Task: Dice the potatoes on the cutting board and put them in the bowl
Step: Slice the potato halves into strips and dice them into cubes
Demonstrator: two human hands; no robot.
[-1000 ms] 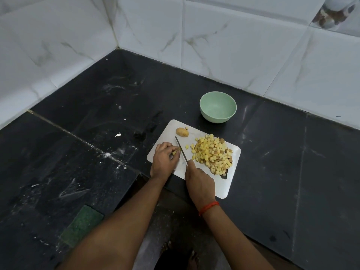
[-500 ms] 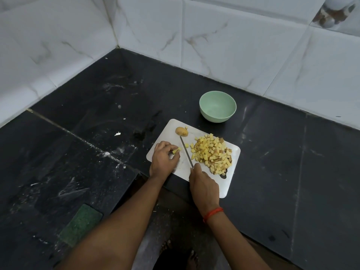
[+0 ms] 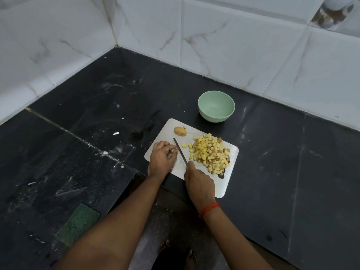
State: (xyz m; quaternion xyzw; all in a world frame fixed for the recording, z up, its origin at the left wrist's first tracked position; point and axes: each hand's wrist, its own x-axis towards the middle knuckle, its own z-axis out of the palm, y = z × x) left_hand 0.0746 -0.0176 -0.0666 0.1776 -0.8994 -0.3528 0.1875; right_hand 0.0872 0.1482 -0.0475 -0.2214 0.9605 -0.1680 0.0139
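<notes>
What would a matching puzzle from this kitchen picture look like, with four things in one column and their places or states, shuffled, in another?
Things
1. green bowl
2. pile of diced potato
3. knife
4. green scouring pad

Places or states
a. gripped in the right hand
b. empty, just past the far edge of the cutting board
c. lying on the dark counter, well to the left of the board
d. heaped on the board's right side

Pairs: 1-b, 2-d, 3-a, 4-c

Black stone counter (image 3: 272, 172), white cutting board (image 3: 229, 184), green bowl (image 3: 216, 109), green scouring pad (image 3: 78, 224)
</notes>
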